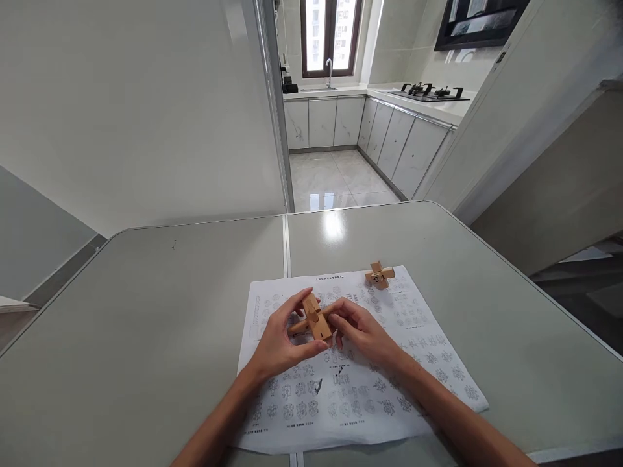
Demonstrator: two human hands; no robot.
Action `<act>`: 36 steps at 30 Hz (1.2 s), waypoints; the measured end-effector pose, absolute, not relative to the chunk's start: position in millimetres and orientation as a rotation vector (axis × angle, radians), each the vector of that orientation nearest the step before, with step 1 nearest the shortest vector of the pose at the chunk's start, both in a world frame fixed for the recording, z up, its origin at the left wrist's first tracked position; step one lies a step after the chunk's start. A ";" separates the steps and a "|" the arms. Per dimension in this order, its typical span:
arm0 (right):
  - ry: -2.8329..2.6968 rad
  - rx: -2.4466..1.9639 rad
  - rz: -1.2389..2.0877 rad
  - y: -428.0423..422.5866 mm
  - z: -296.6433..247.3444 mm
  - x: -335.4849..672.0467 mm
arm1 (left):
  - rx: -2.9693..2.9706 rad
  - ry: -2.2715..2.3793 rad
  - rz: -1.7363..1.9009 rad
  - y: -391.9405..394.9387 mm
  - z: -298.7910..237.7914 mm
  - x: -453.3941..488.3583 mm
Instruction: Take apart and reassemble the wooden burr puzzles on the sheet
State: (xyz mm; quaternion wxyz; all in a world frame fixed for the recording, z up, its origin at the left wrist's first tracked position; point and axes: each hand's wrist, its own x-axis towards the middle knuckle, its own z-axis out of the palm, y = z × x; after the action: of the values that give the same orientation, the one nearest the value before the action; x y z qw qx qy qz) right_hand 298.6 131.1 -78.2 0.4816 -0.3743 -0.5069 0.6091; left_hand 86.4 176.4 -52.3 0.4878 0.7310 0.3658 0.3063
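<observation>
Grey table (146, 311) bearing a printed sheet (413, 363) with a small wooden cross (379, 275) at its far edge. Beyond: kitchen cabinets (335, 121), hob (431, 93) and window (331, 32).

Left hand (281, 340) and right hand (359, 331) gripping a tan wooden interlocking-bar puzzle (314, 318) above a white printed diagram sheet (428, 350), smaller tan wooden cross-shaped puzzle (379, 275) far right on the sheet, glossy grey table (146, 311), white-cabinet kitchen (341, 120) beyond.
</observation>
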 end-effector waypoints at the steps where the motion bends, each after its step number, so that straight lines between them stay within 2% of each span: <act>1: -1.241 -0.914 1.482 131.1 -78.4 298.8 | 1.780 0.894 0.746 176.5 -53.0 86.4; 36: -1.402 -1.059 1.408 127.9 -79.6 299.7 | 2.042 0.916 0.672 177.3 -56.7 87.1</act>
State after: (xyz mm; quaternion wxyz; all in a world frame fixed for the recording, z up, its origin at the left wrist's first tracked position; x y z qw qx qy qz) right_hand 299.7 127.9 -79.6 0.4308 -0.4245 -0.5619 0.5644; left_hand 87.1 177.3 -56.7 0.3918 0.8040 0.3606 0.2648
